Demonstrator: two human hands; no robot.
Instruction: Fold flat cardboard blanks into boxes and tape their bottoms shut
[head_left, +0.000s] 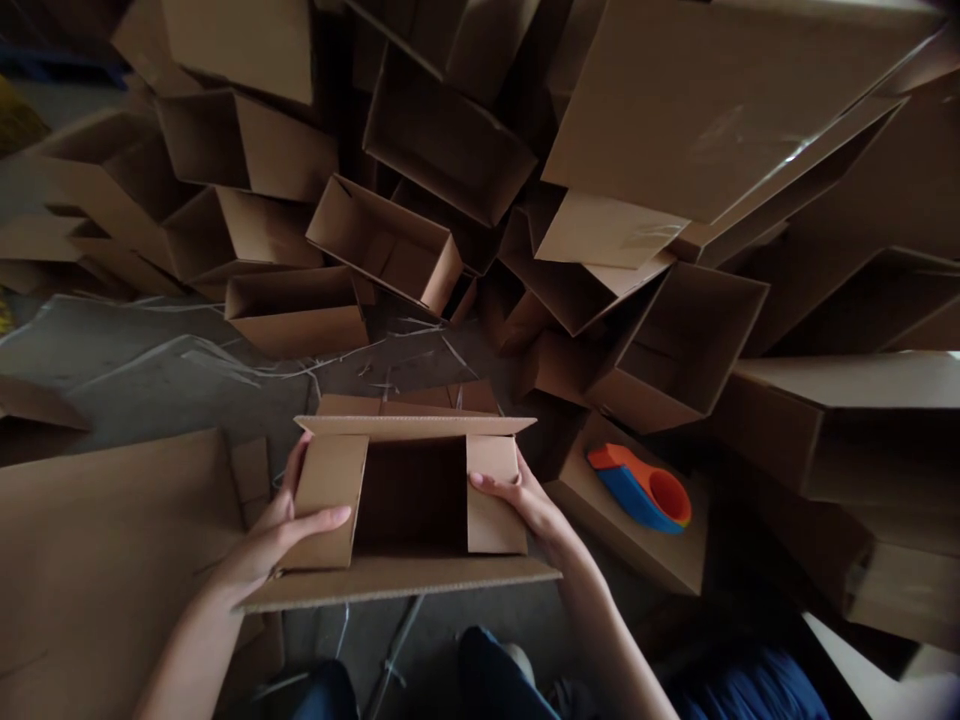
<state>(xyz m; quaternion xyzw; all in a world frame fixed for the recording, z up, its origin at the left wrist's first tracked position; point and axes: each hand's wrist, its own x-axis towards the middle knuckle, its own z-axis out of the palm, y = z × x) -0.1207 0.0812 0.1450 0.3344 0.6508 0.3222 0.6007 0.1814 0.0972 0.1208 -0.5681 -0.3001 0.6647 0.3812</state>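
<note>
Between my two hands is a small cardboard box (420,578). Its short end flaps are folded inward, the long near and far flaps stand outward, and a dark gap shows between the end flaps. My left hand (300,515) grips the left end, its thumb flat on the left end flap and its fingers behind the side. At the other end my right hand (525,492) holds the box with its thumb on the right end flap. To the right, an orange and blue tape dispenser (637,488) lies on a closed cardboard box (600,545), apart from both hands.
Open cardboard boxes (382,240) are heaped across the back and right. A large carton (112,560) stands at the left. White plastic strapping (247,370) lies loose on the grey floor (135,350). Dark blue fabric (750,685) shows at the lower right.
</note>
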